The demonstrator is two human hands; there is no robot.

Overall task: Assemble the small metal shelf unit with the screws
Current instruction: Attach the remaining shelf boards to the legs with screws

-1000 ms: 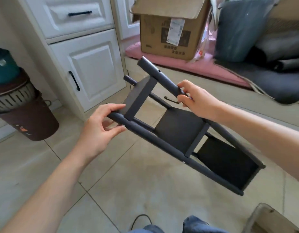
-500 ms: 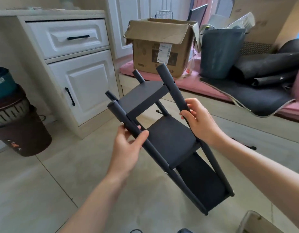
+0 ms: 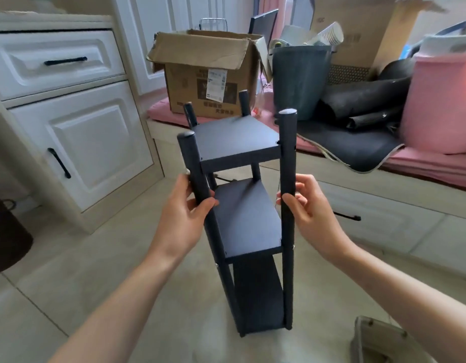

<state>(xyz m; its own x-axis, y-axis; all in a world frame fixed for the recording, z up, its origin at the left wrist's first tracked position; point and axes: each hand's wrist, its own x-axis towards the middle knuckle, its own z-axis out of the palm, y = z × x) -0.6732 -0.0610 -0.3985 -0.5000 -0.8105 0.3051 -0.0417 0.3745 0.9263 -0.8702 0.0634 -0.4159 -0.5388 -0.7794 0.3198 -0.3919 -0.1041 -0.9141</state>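
Above tiled floor (image 3: 101,271), both hands pinch shelf unit (image 3: 246,218) posts; screws barely visible.

One head-worn wide-angle view, looking forward and down from close above, catches both forearms rising from the bottom corners to the shelf unit (image 3: 248,205) at center frame, white cabinet (image 3: 69,121) upper left, cardboard box (image 3: 208,74) top center.
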